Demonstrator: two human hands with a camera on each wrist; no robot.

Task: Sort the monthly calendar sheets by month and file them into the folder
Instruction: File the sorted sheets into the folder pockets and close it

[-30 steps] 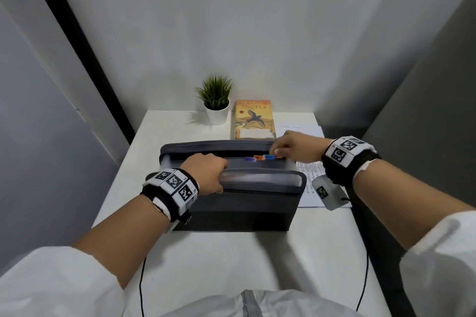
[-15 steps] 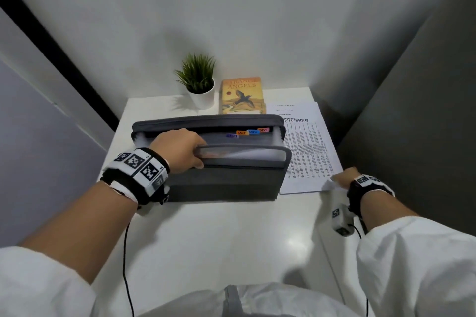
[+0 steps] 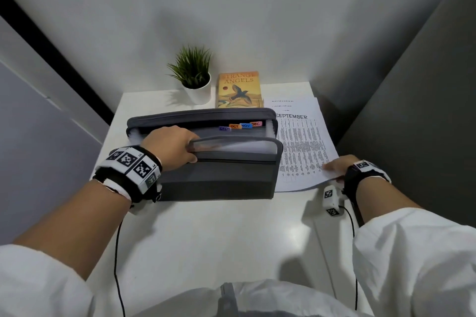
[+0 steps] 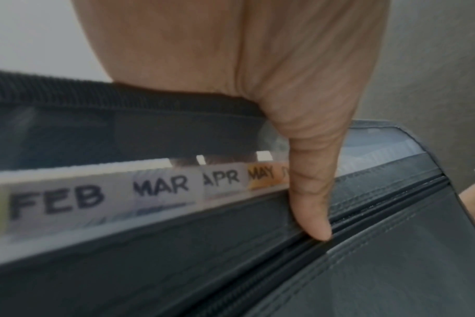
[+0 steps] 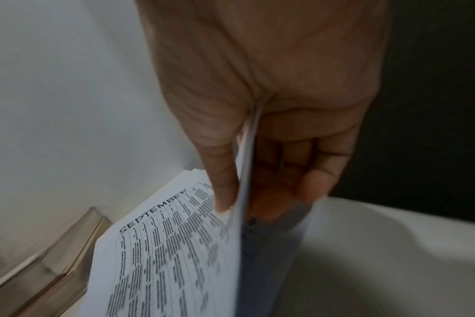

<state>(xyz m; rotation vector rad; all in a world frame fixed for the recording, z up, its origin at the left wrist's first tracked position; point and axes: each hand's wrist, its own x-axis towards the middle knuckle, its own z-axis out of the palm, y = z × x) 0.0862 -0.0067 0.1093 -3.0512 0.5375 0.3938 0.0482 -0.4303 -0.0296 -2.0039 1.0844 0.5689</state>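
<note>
A grey accordion folder (image 3: 219,177) stands open on the white desk, with coloured month tabs (image 3: 240,126) reading SEPT, OCT, NOV, DEC. My left hand (image 3: 172,147) grips its front wall, thumb (image 4: 312,206) outside and fingers inside; tabs FEB, MAR, APR, MAY (image 4: 160,188) show beside the thumb. To the folder's right lies a small stack of calendar sheets, SEPTEMBER sheet (image 3: 301,147) on top. My right hand (image 3: 340,165) pinches that sheet's near right corner, thumb on top and fingers beneath, and the SEPTEMBER sheet (image 5: 166,246) curls up off the stack.
A small potted plant (image 3: 194,77) and an orange book (image 3: 239,90) stand at the back of the desk (image 3: 206,234) against the wall. A dark panel rises along the desk's right edge. Cables hang from both wrists.
My right hand left the folder's tabs, swung to the near right corner of the sheets and took hold of the SEPTEMBER sheet, lifting its corner. My left hand kept its grip on the folder.
</note>
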